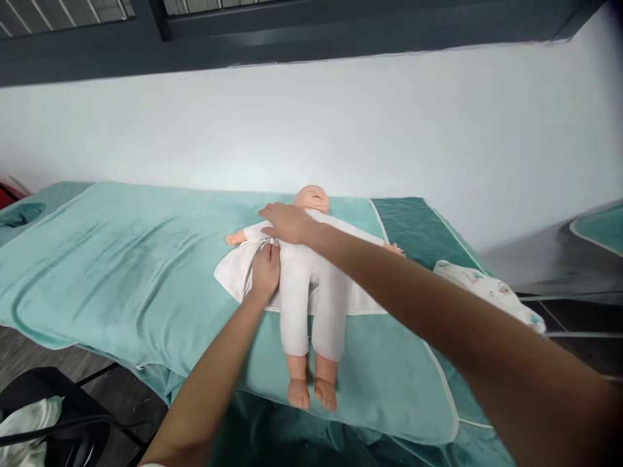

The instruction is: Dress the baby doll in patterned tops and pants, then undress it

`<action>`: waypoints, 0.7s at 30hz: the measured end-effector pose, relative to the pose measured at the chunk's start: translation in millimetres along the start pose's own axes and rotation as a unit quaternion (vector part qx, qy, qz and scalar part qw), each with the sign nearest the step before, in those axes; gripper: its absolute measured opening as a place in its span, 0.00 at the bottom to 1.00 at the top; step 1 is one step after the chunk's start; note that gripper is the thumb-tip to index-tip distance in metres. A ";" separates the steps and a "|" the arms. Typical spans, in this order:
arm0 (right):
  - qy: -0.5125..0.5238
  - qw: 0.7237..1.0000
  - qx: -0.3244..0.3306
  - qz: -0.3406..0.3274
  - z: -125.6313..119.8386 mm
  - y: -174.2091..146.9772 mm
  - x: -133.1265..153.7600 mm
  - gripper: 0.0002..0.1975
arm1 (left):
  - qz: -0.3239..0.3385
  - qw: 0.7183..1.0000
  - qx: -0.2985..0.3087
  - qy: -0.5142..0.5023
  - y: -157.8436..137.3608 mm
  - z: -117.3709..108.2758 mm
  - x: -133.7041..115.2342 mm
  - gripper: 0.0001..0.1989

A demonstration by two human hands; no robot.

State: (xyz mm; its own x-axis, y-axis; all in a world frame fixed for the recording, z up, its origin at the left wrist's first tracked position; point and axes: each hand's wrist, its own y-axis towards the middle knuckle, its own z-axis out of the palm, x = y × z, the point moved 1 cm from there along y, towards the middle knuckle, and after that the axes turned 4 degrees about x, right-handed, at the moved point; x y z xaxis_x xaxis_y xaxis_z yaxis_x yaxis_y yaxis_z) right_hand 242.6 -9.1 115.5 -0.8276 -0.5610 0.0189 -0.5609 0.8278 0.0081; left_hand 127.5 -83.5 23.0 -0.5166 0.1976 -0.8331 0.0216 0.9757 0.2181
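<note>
Green-draped table (pixel 160 272), doll (pixel 311 266) face-up on it, feet nearest me. White outfit (pixel 294 308) covers arms and legs, feet bare; white cloth (pixel 233 272) spread beneath, not closed over the front. My left hand (pixel 266 269) is at its side on the cloth, fingers curled — can't tell if gripping. Right hand (pixel 289 222) lies over chest and sleeve, fingers extended — unclamped. Wall (pixel 243 130) behind.

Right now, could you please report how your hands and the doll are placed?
Left hand at doll's side; right hand over its upper body. Doll on its back on white cloth, green blanket beneath. Right forearm covers part of the cloth.
</note>
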 end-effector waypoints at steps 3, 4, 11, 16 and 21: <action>0.008 0.997 0.071 0.022 22.8 38.5 27.0 0.19 | 0.022 0.993 0.004 0.115 8.6 -5.5 11.4 0.16; 0.018 0.995 0.088 0.032 27.7 47.2 30.0 0.18 | 0.037 0.985 0.009 0.165 10.2 -8.9 16.2 0.15; 0.083 0.994 0.056 0.053 25.8 40.8 11.5 0.19 | 0.097 0.953 -0.055 0.282 28.9 -38.5 52.8 0.12; 0.170 0.985 0.018 0.027 18.7 18.1 9.9 0.18 | -0.006 0.971 -0.063 0.232 47.7 -43.8 66.4 0.12; 0.136 0.990 0.022 -0.020 20.7 11.8 17.0 0.21 | -0.036 0.983 -0.081 0.158 57.5 -47.3 69.6 0.04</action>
State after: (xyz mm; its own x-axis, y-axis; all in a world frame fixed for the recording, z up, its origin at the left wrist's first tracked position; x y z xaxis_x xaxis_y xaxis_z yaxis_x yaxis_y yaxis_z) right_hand 221.5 -8.9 95.3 -0.7716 -0.5671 0.2882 -0.5989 0.8003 -0.0285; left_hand 52.3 -18.2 1.6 -0.7519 0.0635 -0.6562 -0.1491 0.9532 0.2632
